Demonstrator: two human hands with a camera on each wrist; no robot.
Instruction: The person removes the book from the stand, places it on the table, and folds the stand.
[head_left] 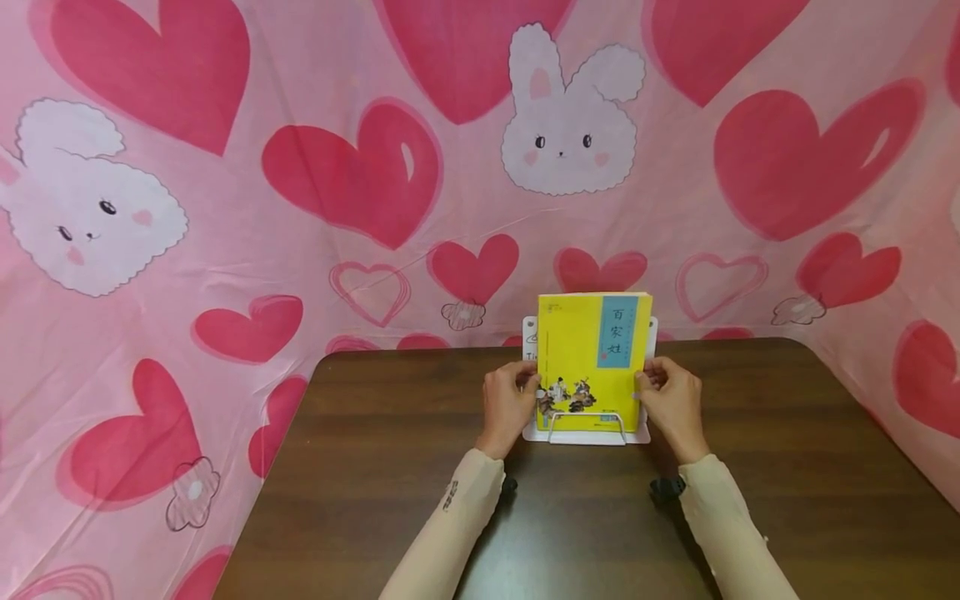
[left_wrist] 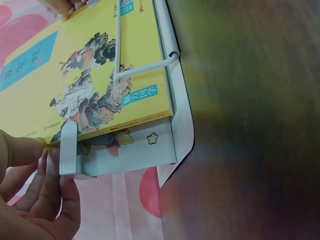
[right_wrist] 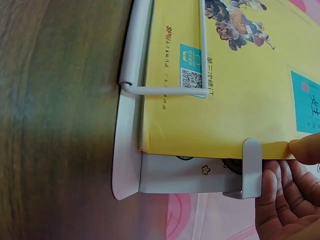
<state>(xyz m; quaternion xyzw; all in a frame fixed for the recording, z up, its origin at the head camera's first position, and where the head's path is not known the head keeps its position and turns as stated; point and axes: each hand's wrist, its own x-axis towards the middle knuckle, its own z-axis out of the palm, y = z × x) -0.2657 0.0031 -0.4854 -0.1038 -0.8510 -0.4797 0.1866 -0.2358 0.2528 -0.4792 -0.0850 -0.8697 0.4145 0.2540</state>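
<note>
A yellow book (head_left: 577, 358) with a blue title panel stands upright on a white book stand (head_left: 529, 429). A white wire bar (left_wrist: 145, 66) crosses the front of its lower cover, and a white side clip (left_wrist: 69, 147) overlaps the left edge. On the right edge sits a matching clip (right_wrist: 252, 167). My left hand (head_left: 507, 406) grips the left side of book and stand, thumb on the cover's edge, fingers behind. Opposite it, my right hand (head_left: 673, 407) pinches the right side, its thumb at the cover's edge. Fingers behind the stand are partly hidden.
The stand rests on a dark wooden table (head_left: 375, 467), near its far edge. Behind rises a pink cloth (head_left: 465, 192) printed with hearts and rabbits. Both forearms in light sleeves (head_left: 450, 525) lie over the table's front part, with a black band at each wrist.
</note>
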